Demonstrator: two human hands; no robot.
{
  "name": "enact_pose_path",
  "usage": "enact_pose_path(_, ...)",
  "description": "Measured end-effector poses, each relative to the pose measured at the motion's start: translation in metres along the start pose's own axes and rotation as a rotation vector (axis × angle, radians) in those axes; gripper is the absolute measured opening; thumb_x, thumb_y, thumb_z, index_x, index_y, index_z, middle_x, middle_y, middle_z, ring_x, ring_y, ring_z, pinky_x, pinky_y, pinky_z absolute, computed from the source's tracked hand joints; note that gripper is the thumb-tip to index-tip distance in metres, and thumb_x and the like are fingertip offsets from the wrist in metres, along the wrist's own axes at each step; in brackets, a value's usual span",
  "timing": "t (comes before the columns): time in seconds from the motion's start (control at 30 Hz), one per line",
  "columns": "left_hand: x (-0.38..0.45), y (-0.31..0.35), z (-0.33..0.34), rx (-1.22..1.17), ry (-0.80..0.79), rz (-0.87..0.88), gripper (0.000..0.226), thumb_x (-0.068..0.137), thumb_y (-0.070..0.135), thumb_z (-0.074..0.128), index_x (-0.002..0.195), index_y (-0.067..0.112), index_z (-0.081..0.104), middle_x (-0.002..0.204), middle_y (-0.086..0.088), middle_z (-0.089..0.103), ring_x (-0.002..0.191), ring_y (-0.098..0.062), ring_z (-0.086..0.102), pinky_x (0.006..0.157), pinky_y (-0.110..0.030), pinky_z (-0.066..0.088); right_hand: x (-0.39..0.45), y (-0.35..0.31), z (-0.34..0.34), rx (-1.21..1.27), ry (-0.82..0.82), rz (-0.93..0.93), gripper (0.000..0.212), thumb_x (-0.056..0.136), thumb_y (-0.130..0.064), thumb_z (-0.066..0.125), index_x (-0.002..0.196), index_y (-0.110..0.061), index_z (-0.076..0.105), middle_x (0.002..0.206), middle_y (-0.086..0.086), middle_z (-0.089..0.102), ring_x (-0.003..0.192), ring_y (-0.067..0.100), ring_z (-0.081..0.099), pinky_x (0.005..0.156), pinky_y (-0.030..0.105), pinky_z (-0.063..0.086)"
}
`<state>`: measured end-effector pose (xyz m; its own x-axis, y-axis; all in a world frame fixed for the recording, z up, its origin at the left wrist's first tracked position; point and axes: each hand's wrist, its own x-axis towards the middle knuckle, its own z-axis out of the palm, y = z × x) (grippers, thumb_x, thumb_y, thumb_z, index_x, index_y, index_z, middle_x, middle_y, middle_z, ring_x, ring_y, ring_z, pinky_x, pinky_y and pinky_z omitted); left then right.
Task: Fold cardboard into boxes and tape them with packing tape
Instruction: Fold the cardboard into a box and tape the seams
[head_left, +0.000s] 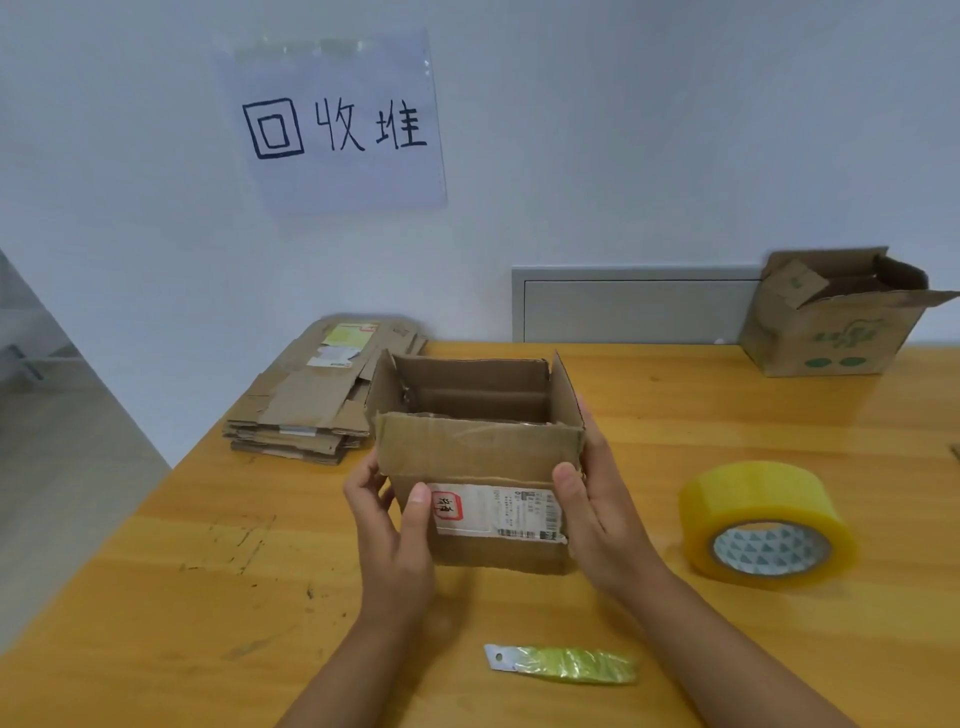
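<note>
A small brown cardboard box (483, 457) stands upright at the middle of the wooden table (675, 415), its top flaps raised and its inside open to view. A white shipping label with a red stamp is stuck on its near face. My left hand (387, 525) grips the box's left near corner, thumb on the label. My right hand (592, 499) holds the right side, thumb on the front face and fingers along the side wall. A roll of yellowish packing tape (766, 522) lies to the right of the box. A blade wrapped in green plastic (563, 664) lies near the front edge.
A stack of flattened cardboard (317, 400) lies at the table's back left corner. A larger open box with green print (836, 317) stands at the back right against the wall. A handwritten paper sign (337, 124) hangs on the wall. The floor drops away left of the table.
</note>
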<state>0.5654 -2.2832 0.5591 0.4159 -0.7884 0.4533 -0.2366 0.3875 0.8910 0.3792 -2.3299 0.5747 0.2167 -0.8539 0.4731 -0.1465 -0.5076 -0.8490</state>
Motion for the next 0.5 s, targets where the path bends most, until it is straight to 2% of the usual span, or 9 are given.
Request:
enact_pose_path(0.1,0.004,0.002,0.0,0.034,-0.027,0.012,0.06,0.084,0.057,0.049,0.139,0.06,0.025,0.141,0.006,0.044,0.124,-0.005,0.05,0.092,-0.025,0.051,0.003,-0.007,0.0,-0.027,0.043,-0.04,0.054,0.095,-0.069,0.033,0.144,-0.066,0.01,0.154,-0.033,0.024,0.146,0.001,0.025,0.117,0.025,0.029)
enact_pose_path(0.2,0.008,0.005,0.0,0.045,-0.04,0.031,0.06,0.083,0.06,0.049,0.135,0.072,0.021,0.142,0.012,0.039,0.129,-0.002,0.045,0.096,-0.026,0.048,0.002,-0.007,0.0,-0.045,0.055,-0.037,0.054,0.095,-0.069,0.032,0.144,-0.066,0.01,0.151,-0.038,0.024,0.145,-0.001,0.025,0.115,0.018,0.028)
enact_pose_path(0.27,0.01,0.006,0.0,0.051,-0.038,0.051,0.057,0.083,0.06,0.049,0.132,0.074,0.023,0.139,0.017,0.038,0.128,-0.002,0.045,0.095,-0.023,0.048,0.001,-0.006,-0.001,-0.048,0.06,-0.041,0.055,0.096,-0.068,0.033,0.146,-0.063,0.011,0.152,-0.033,0.027,0.145,0.003,0.027,0.115,0.022,0.031)
enact_pose_path(0.33,0.011,0.006,0.0,0.06,-0.034,0.057,0.052,0.082,0.061,0.049,0.128,0.075,0.028,0.133,0.022,0.039,0.124,-0.004,0.048,0.093,-0.025,0.05,0.0,-0.003,-0.004,-0.056,0.053,-0.033,0.058,0.097,-0.066,0.033,0.15,-0.055,0.013,0.155,-0.02,0.03,0.145,0.008,0.029,0.117,0.034,0.034)
enact_pose_path(0.4,0.012,0.006,0.0,0.059,-0.034,0.06,0.046,0.082,0.061,0.049,0.124,0.072,0.034,0.131,0.017,0.042,0.121,-0.011,0.051,0.092,-0.032,0.053,-0.001,-0.001,-0.005,-0.071,0.04,-0.024,0.059,0.097,-0.064,0.033,0.151,-0.048,0.013,0.158,-0.011,0.029,0.147,0.011,0.027,0.117,0.044,0.035)
enact_pose_path(0.5,0.015,0.007,-0.003,0.063,-0.034,0.09,0.043,0.085,0.058,0.05,0.127,0.063,0.038,0.132,0.001,0.045,0.12,-0.021,0.051,0.095,-0.044,0.053,-0.001,-0.001,-0.005,-0.092,0.041,-0.041,0.058,0.1,-0.055,0.035,0.152,-0.046,0.012,0.161,-0.006,0.023,0.149,0.011,0.022,0.117,0.049,0.032)
